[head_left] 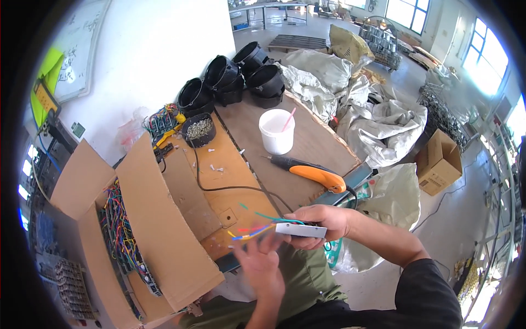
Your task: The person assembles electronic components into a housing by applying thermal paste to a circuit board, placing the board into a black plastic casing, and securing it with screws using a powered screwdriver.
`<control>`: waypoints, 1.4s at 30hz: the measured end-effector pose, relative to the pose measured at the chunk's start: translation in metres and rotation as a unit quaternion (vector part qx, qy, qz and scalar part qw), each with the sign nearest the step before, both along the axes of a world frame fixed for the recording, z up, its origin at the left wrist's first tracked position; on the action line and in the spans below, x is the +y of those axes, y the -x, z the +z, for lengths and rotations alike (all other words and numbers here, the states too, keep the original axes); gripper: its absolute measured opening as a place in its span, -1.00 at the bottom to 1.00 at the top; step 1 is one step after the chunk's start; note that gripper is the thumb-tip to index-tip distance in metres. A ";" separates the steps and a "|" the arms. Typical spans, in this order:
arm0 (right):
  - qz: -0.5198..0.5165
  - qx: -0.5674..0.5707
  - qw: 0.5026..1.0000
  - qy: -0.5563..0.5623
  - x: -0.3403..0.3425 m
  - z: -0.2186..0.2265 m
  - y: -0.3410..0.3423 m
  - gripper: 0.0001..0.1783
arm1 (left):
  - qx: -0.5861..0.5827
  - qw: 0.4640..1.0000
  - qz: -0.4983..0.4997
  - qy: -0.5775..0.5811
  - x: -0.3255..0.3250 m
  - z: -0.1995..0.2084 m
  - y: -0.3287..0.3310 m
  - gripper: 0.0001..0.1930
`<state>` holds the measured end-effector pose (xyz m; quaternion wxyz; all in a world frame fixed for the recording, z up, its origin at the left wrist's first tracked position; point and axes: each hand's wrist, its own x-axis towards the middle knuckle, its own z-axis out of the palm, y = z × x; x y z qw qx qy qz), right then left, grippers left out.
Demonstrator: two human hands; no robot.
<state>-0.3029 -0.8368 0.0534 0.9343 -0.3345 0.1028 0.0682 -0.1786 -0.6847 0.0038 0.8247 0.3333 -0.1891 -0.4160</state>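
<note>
My right hand [331,218] grips a small silver metal box [301,230] above my lap, thumb on top and fingers beneath. Green, blue, yellow and red wires [253,233] stick out of its left end, their tips smeared by motion. Just below these wires is my left hand [262,270], blurred, its fingers apart and nothing visible in them. Beyond the box, an orange and black corded electric screwdriver [315,174] lies on the table [241,129].
An open cardboard box [170,225] full of wired modules stands at my left. Farther back are a bowl of screws [199,130], a white bucket [276,131] with a pink stick, and several black pots [222,74]. White sacks [383,126] and another carton [440,163] sit to the right.
</note>
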 end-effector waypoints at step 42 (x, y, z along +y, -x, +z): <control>-0.374 -0.061 0.758 0.532 0.079 -0.054 -0.036 -0.62 | -0.593 0.777 0.191 -0.087 0.018 0.026 -0.029 -0.89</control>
